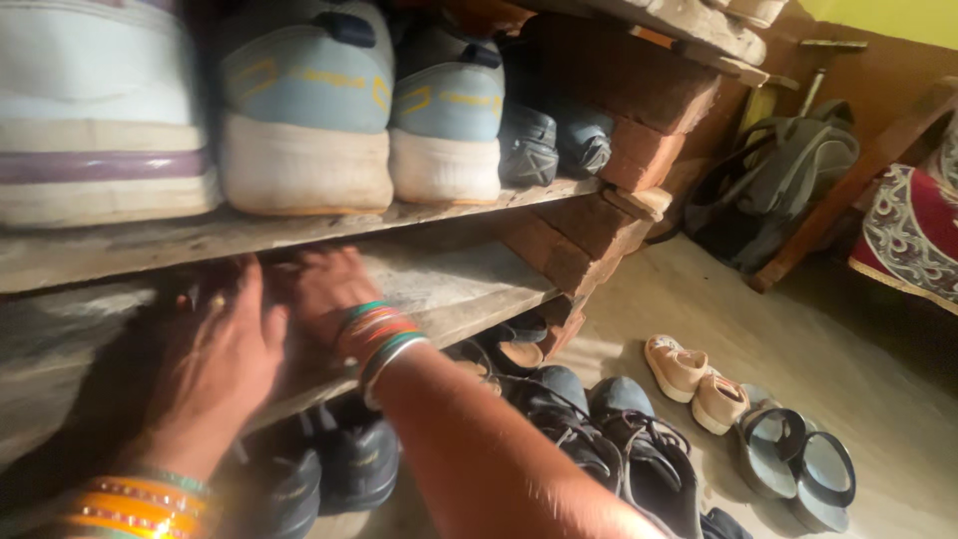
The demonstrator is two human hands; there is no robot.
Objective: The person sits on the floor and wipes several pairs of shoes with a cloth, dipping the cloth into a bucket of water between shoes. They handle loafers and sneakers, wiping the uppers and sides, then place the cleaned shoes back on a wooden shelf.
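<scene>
Both your hands, left [215, 364] and right [324, 289], lie flat and open, gripping nothing, on the bare middle shelf [449, 289], centre-left, probably sweeping it; sneakers [379, 110] sit above.

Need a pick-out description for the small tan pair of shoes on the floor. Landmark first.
Start at the plank-and-brick shoe rack and look to the bare floor right of it. A row of footwear lies there; the tan shoes sit between the dark lace-up shoes and the grey flip-flops. They are the smallest and the only light, peach-tan closed pair.
</scene>
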